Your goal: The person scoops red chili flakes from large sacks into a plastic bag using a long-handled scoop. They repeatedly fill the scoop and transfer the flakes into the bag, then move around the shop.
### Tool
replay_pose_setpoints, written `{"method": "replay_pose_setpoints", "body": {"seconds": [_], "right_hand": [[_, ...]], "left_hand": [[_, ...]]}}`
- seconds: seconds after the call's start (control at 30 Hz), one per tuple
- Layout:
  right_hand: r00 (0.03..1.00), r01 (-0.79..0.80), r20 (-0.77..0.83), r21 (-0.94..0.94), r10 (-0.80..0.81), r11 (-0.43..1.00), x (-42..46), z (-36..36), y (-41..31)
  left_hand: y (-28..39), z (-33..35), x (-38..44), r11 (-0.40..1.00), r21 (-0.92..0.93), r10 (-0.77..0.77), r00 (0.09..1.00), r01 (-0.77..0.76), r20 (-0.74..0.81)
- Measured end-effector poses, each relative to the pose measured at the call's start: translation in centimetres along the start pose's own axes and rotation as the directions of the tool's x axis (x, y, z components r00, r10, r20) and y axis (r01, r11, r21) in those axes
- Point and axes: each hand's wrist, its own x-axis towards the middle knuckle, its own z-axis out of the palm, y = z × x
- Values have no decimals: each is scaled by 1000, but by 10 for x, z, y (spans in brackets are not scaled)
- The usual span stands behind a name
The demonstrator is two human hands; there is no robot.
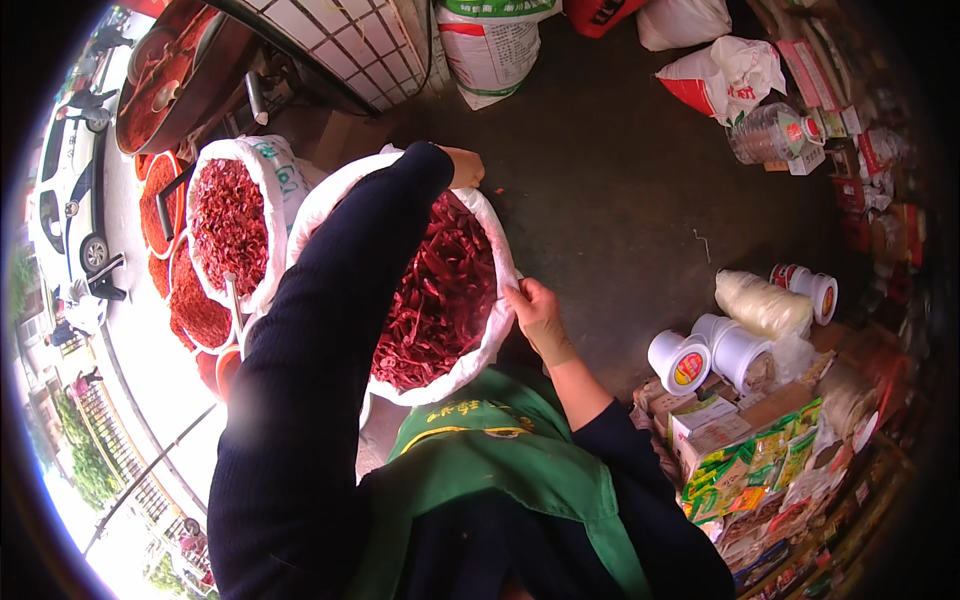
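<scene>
A white woven sack [491, 330] with a rolled-down rim stands upright against my green apron [480, 450]. Dried red chilies [442, 292] fill its mouth. My right hand [538, 311] pinches the rim on the right side, thumb over the edge. Across the sack's mouth stretches my dark left sleeve, hiding part of the chilies. At the far rim, my left hand [466, 166] is curled over the edge, its fingertips partly hidden.
Left of the sack is another open sack of chopped chili [229, 225], with tubs of chili flakes [199, 300] beyond. White plastic buckets [679, 360] and packaged goods [750, 465] crowd the right. Full bags [491, 56] stand on the dark floor [615, 202]. A car [67, 187] is outside.
</scene>
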Motion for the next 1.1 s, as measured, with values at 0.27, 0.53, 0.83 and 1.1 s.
{"method": "replay_pose_setpoints", "body": {"seconds": [0.27, 0.53, 0.83, 1.1], "right_hand": [[979, -170, 40, 712, 202, 681, 18, 20, 51], [945, 307, -3, -335, -327, 891, 28, -12, 49], [848, -201, 439, -254, 298, 946, 19, -10, -41], [806, -161, 462, -429, 369, 889, 18, 0, -36]], "left_hand": [[54, 7, -26, 933, 154, -205, 832, 326, -515], [222, 39, -100, 880, -317, 59, 743, -354, -667], [321, 249, -107, -517, -776, -588, 809, -362, 15], [334, 262, -43, -591, -191, -806, 580, -784, 117]]}}
